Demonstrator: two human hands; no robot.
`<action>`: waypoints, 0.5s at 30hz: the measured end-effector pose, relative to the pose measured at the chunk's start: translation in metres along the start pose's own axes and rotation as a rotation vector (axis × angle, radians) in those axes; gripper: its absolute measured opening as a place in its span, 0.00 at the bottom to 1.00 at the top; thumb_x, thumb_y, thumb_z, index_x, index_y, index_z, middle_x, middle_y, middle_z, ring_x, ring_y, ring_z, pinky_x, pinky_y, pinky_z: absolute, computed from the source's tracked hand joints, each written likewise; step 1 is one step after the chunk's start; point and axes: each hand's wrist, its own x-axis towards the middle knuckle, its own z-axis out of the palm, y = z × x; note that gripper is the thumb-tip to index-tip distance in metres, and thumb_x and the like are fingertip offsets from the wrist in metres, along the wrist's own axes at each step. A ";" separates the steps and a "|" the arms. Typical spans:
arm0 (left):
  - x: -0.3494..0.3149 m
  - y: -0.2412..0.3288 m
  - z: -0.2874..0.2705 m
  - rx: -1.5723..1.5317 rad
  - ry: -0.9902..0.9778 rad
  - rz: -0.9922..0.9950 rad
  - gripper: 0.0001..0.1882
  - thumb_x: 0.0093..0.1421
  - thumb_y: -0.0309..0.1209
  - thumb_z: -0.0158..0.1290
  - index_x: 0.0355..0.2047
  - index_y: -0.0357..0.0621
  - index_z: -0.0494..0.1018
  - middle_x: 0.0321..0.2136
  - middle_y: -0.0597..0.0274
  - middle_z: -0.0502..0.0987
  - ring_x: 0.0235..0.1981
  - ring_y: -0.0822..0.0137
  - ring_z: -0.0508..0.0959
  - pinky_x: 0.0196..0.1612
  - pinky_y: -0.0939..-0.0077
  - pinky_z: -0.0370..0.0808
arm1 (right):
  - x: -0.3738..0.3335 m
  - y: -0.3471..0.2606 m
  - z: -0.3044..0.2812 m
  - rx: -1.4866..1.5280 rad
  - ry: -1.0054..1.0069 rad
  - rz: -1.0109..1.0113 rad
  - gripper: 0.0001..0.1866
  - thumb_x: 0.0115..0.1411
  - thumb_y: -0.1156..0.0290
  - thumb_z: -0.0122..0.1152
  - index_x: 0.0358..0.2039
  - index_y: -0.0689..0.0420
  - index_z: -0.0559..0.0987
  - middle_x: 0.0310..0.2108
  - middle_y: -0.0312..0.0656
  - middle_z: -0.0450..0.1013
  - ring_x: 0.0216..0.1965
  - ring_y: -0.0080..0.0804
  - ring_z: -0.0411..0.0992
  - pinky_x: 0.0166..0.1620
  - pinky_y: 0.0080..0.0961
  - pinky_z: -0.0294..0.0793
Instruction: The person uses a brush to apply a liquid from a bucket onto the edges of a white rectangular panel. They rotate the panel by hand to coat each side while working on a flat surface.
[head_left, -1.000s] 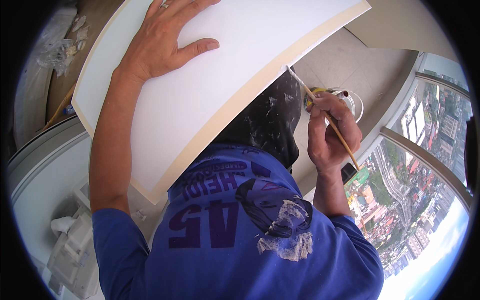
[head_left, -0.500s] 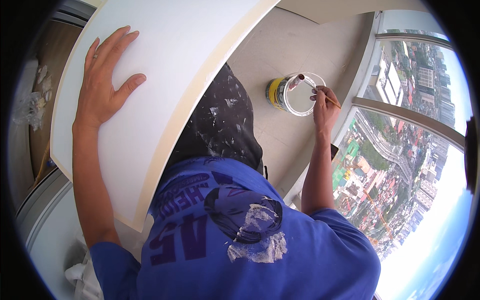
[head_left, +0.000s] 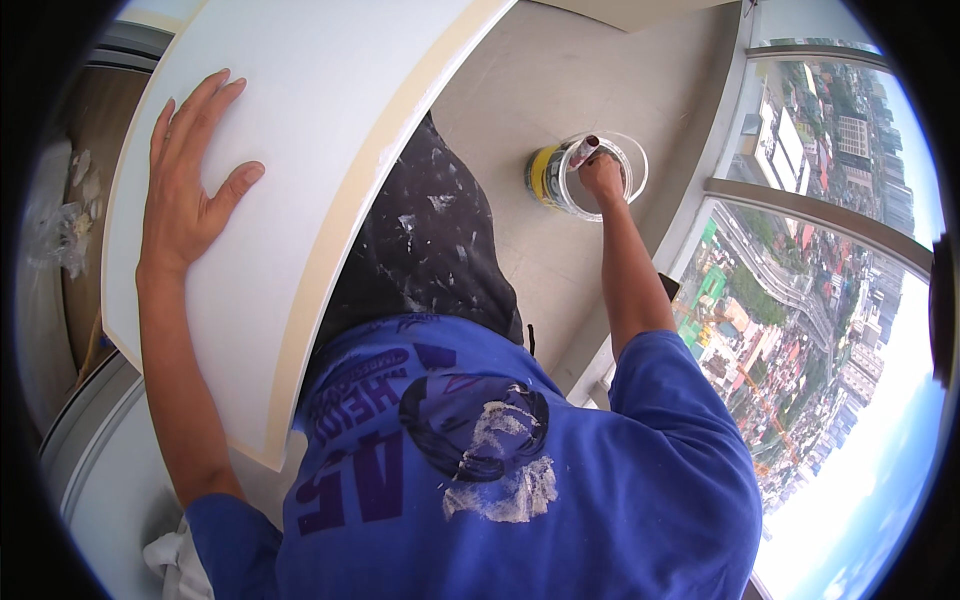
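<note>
My left hand (head_left: 185, 190) lies flat on a large white panel (head_left: 290, 110), its fingers spread and the thumb held away. Cream tape-like strips (head_left: 345, 215) border the panel. Down to the right, my right hand (head_left: 602, 180) reaches over the mouth of a paint bucket (head_left: 545, 178) with a yellow and dark label. Its fingers are closed on a slim wooden-handled paintbrush, now hidden by the hand but visible half a second ago. A second tool (head_left: 583, 152) with a reddish-brown end and whitish body rests at the bucket's rim, beside my fingers.
The bucket stands on a grey tiled floor (head_left: 500, 90). Tall windows (head_left: 800, 300) overlooking a city rise along the right, above a low ledge (head_left: 690, 180). Clear crumpled plastic (head_left: 65, 235) lies at far left. My paint-spotted dark trousers (head_left: 430, 220) are beside the panel's taped edge.
My right hand has moved left and slightly up, from the bucket's right rim to over its mouth, and the brush handle has gone out of sight. My left hand stays flat on the panel.
</note>
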 end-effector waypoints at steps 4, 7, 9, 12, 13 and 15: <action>0.001 0.001 -0.002 -0.010 0.025 0.011 0.38 0.65 0.57 0.58 0.71 0.54 0.70 0.71 0.55 0.70 0.73 0.52 0.66 0.79 0.43 0.48 | 0.009 0.013 0.016 0.043 -0.049 0.031 0.19 0.63 0.59 0.59 0.41 0.62 0.89 0.44 0.66 0.81 0.52 0.65 0.80 0.59 0.52 0.78; 0.003 -0.001 -0.002 -0.006 -0.002 0.006 0.38 0.67 0.58 0.53 0.72 0.55 0.68 0.73 0.56 0.68 0.75 0.50 0.64 0.80 0.43 0.48 | 0.016 0.023 0.025 0.036 -0.080 0.070 0.20 0.64 0.59 0.59 0.43 0.63 0.88 0.45 0.67 0.81 0.52 0.65 0.80 0.59 0.52 0.78; 0.003 -0.002 -0.001 -0.011 -0.003 0.003 0.38 0.67 0.58 0.54 0.72 0.55 0.68 0.73 0.56 0.68 0.75 0.50 0.64 0.80 0.43 0.48 | 0.017 0.022 0.023 0.055 -0.131 0.085 0.21 0.64 0.58 0.59 0.44 0.63 0.88 0.45 0.68 0.81 0.53 0.64 0.80 0.59 0.52 0.78; 0.002 -0.003 0.000 -0.006 -0.001 0.004 0.38 0.67 0.57 0.54 0.72 0.55 0.68 0.73 0.56 0.68 0.75 0.50 0.64 0.80 0.43 0.48 | 0.008 0.013 0.012 0.040 -0.072 0.040 0.21 0.64 0.58 0.60 0.46 0.62 0.87 0.44 0.67 0.81 0.52 0.64 0.80 0.58 0.52 0.79; 0.001 -0.003 0.002 -0.005 -0.001 0.006 0.38 0.67 0.57 0.54 0.72 0.55 0.67 0.73 0.56 0.68 0.75 0.50 0.64 0.80 0.43 0.48 | 0.004 0.011 0.005 0.062 -0.052 0.022 0.21 0.64 0.59 0.59 0.45 0.62 0.87 0.44 0.66 0.81 0.51 0.63 0.80 0.57 0.52 0.79; 0.003 -0.004 0.001 -0.008 -0.007 0.007 0.38 0.67 0.57 0.54 0.72 0.55 0.67 0.73 0.56 0.68 0.75 0.50 0.63 0.80 0.43 0.48 | -0.008 0.007 -0.011 0.105 -0.012 -0.010 0.20 0.65 0.59 0.59 0.45 0.62 0.87 0.43 0.64 0.82 0.50 0.63 0.81 0.56 0.51 0.80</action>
